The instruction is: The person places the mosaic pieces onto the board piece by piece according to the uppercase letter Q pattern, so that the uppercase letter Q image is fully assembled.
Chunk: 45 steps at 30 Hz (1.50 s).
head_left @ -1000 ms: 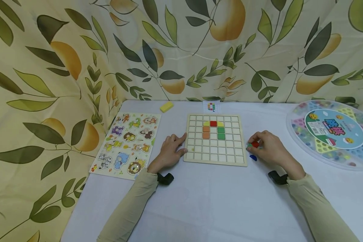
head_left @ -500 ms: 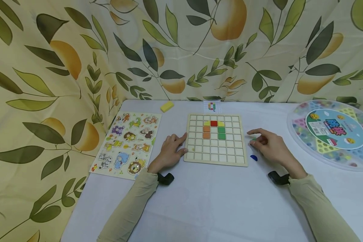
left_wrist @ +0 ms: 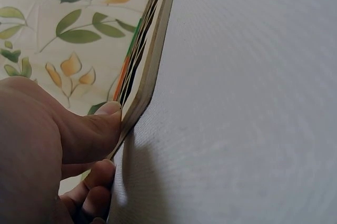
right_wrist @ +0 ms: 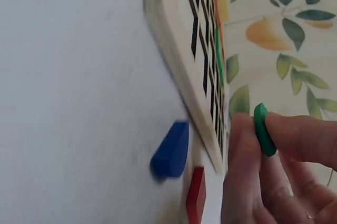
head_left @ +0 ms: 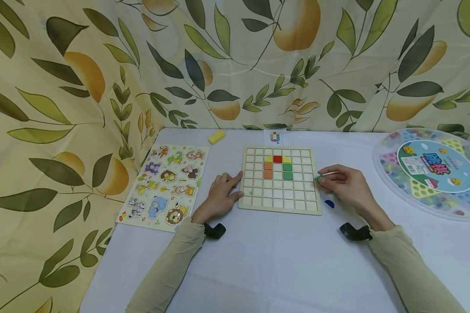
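The wooden grid board (head_left: 280, 204) lies mid-table, with yellow, red, orange and green tiles set in an arch in its upper cells. At the board's left edge my left hand (head_left: 219, 195) rests with thumb and index finger spread against the rim. My right hand (head_left: 344, 184) pinches a small green tile (right_wrist: 264, 130) between thumb and fingers, just off the right edge of the board. Below that hand a blue half-round tile (head_left: 329, 204) lies on the table. A red tile (right_wrist: 196, 195) lies near it in the right wrist view; the hand covers it in the head view.
A small card (head_left: 275, 138) with a coloured tile pattern lies behind the board, and a yellow block (head_left: 216, 137) to its left. An animal picture board (head_left: 162, 187) is on the left. A round clear game case (head_left: 434, 169) stands on the right.
My right hand let go of a red tile, opened its fingers, then picked up the green tile and moved slightly toward the board. The left hand stayed at the edge.
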### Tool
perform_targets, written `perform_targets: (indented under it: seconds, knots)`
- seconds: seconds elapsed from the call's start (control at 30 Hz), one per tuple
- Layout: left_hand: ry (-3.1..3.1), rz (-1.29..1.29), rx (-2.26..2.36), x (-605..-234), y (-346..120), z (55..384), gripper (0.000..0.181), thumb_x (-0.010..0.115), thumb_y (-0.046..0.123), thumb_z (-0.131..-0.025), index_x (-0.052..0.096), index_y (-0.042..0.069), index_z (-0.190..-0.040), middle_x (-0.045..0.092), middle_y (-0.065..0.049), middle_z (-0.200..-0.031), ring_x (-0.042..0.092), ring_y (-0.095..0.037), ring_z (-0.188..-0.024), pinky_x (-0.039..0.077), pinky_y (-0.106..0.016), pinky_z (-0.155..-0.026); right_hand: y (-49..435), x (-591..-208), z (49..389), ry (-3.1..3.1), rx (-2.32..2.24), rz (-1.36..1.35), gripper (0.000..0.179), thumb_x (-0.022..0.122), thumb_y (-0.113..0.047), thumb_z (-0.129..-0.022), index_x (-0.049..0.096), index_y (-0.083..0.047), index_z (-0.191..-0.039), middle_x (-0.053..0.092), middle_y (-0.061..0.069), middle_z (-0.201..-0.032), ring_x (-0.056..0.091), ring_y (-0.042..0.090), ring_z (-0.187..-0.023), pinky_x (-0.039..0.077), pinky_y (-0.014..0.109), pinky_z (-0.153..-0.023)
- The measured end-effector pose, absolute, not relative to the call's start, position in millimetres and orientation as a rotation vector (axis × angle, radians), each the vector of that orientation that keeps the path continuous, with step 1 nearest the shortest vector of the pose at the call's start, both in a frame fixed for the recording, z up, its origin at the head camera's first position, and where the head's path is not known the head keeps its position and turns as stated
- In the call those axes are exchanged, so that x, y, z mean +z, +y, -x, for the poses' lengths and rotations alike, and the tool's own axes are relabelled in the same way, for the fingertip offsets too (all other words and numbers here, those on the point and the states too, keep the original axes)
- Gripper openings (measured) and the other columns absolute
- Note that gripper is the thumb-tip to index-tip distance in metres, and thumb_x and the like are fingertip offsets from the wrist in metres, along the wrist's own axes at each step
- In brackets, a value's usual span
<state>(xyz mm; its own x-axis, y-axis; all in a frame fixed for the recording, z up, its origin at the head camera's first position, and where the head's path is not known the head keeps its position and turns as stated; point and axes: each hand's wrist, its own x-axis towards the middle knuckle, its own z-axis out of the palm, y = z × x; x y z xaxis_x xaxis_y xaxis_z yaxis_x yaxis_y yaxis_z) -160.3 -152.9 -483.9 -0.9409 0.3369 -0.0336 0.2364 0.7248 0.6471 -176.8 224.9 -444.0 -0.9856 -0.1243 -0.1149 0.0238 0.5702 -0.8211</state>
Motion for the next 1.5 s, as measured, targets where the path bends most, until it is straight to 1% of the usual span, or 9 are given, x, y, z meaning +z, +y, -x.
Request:
perform_targets:
  seconds: [0.13,0.3,0.53,0.8,0.93,1.07,1.2,1.37,1.5]
  knots:
    - [2.777,-0.46,1.016,-484.8,-153.5,160.2,0.065,0.063,0.023,-0.106,0.038,0.009,-0.165,0.046,-0.006,-0.104,0.034,-0.02,-0.095,0.027,-0.034,-0.087,216.4,-442.3,175.6,2.638,-1.403,0.058,0.035,0.075,-0.029,-0.101,0.072,-0.007,-0.128,0.081,0.007,-0.108,0.072,0.0,-0.087,0.052,0.02,-0.07]
    - [2.779,-0.461,1.01,-485.2,-153.8,160.7,0.065,0.063,0.023,-0.106,0.037,0.009,-0.165,0.047,-0.006,-0.105,0.034,-0.02,-0.095,0.027,-0.034,-0.088,208.1,-442.6,174.4,2.546,-1.485,0.071,0.041,0.076,-0.026,-0.1,0.068,-0.006,-0.134,0.082,0.006,-0.11,0.074,-0.002,-0.092,0.056,0.018,-0.077]
    - [2.782,-0.461,1.017,-485.2,-153.6,162.1,0.066,0.064,0.023,-0.106,0.037,0.01,-0.165,0.048,-0.007,-0.105,0.035,-0.02,-0.096,0.027,-0.034,-0.089,193.4,-444.1,175.1,2.517,-1.482,0.124,0.047,0.083,-0.034,-0.094,0.072,-0.008,-0.132,0.081,0.006,-0.114,0.072,-0.009,-0.096,0.051,0.013,-0.082]
    - [2.771,-0.441,1.016,-484.7,-153.7,162.4,0.066,0.064,0.024,-0.106,0.037,0.01,-0.165,0.047,-0.007,-0.105,0.035,-0.02,-0.096,0.027,-0.034,-0.088,178.7,-450.1,177.8,2.454,-1.514,0.188,0.039,0.08,-0.029,-0.097,0.074,-0.005,-0.128,0.082,0.01,-0.103,0.077,0.003,-0.09,0.052,0.018,-0.079]
    - [2.771,-0.438,1.022,-485.1,-153.5,162.6,0.065,0.064,0.023,-0.106,0.038,0.01,-0.165,0.048,-0.007,-0.105,0.036,-0.02,-0.096,0.028,-0.034,-0.088,172.7,-451.6,178.9,2.442,-1.49,0.189,0.038,0.075,-0.025,-0.101,0.07,-0.006,-0.133,0.081,0.013,-0.103,0.078,0.01,-0.087,0.055,0.023,-0.077]
    - [2.778,-0.444,1.02,-485.1,-153.1,163.5,0.065,0.064,0.023,-0.106,0.038,0.01,-0.164,0.048,-0.007,-0.105,0.036,-0.02,-0.096,0.028,-0.034,-0.089,166.6,-450.4,179.8,2.453,-1.483,0.213,0.035,0.065,-0.02,-0.106,0.068,-0.009,-0.139,0.076,0.017,-0.106,0.074,0.013,-0.087,0.054,0.024,-0.077]
    - [2.78,-0.446,1.016,-484.5,-152.8,164.1,0.066,0.064,0.023,-0.106,0.038,0.01,-0.165,0.048,-0.008,-0.106,0.036,-0.02,-0.096,0.028,-0.034,-0.089,161.7,-449.1,179.5,2.418,-1.497,0.185,0.033,0.062,-0.023,-0.108,0.07,-0.012,-0.139,0.072,0.017,-0.115,0.072,0.012,-0.091,0.049,0.024,-0.077]
    - [2.779,-0.444,1.015,-485.7,-153.1,163.7,0.065,0.064,0.023,-0.106,0.038,0.01,-0.165,0.048,-0.007,-0.106,0.036,-0.02,-0.096,0.027,-0.034,-0.088,157.3,-450.2,178.0,2.335,-1.546,0.172,0.036,0.071,-0.025,-0.104,0.071,-0.009,-0.136,0.072,0.017,-0.131,0.075,0.007,-0.1,0.053,0.019,-0.087]
    - [2.777,-0.443,1.018,-485.6,-153.3,163.2,0.065,0.064,0.023,-0.106,0.038,0.01,-0.165,0.048,-0.007,-0.106,0.035,-0.02,-0.096,0.027,-0.034,-0.088,154.0,-451.8,177.1,2.313,-1.578,0.186,0.041,0.077,-0.022,-0.099,0.071,-0.006,-0.136,0.073,0.018,-0.132,0.075,0.002,-0.102,0.054,0.016,-0.086]
